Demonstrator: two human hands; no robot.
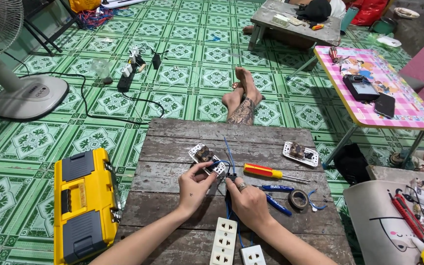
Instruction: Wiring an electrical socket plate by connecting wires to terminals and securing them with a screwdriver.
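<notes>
L hand (195, 185) & R hand (248, 201) fingers pinch blue wires (228, 162) at switch plate (206, 158).

The left hand (196, 186) and the right hand (247, 202) meet over a worn wooden table (172, 147), both pinching blue wires (228, 154) at a switch plate (206, 158). A screwdriver (267, 172) with a red and yellow handle lies just right of the hands, with blue-handled pliers (276, 196) and a roll of tape (298, 198) nearby. A second switch plate (300, 153) sits at the table's right edge. Two white sockets (224, 240) lie at the near edge. A yellow toolbox (83, 206) stands on the green tiled floor (182, 73), left of the table.
</notes>
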